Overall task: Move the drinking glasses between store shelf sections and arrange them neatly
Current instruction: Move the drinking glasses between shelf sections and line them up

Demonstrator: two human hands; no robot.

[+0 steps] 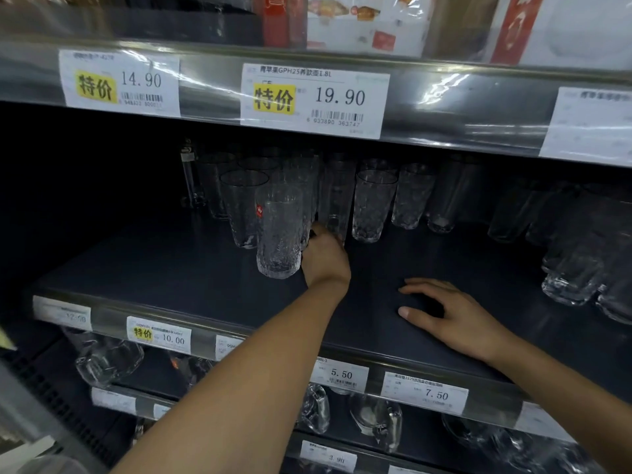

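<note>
Carefully now: your left hand (325, 260) sits just right of the textured glass with the red sticker (278, 234), its fingers curled forward at the foot of a tall narrow glass (337, 196) behind that glass. I cannot tell whether they really close on it. Your right hand (448, 314) lies flat and relaxed on the dark shelf (171, 268), further right of the sticker glass, and holds nothing. The drinking glasses stand crowded behind and to the right of the sticker glass, some touching. I think your wrist could knock the sticker glass, which stands nearest the shelf edge, and pulling the tall one may clink or tip its neighbours, such as the hammered tumbler (372, 206). The sticker's writing is too small to read. Above it, one tag (314, 99) reads 特价 19.90, with "GPH25" and "1.8L", and another (119, 82) reads 特价 14.90. Below it are tags with 特价 10.00 (159, 335), 5.50 (340, 374) and 7.50 (424, 393).
</note>
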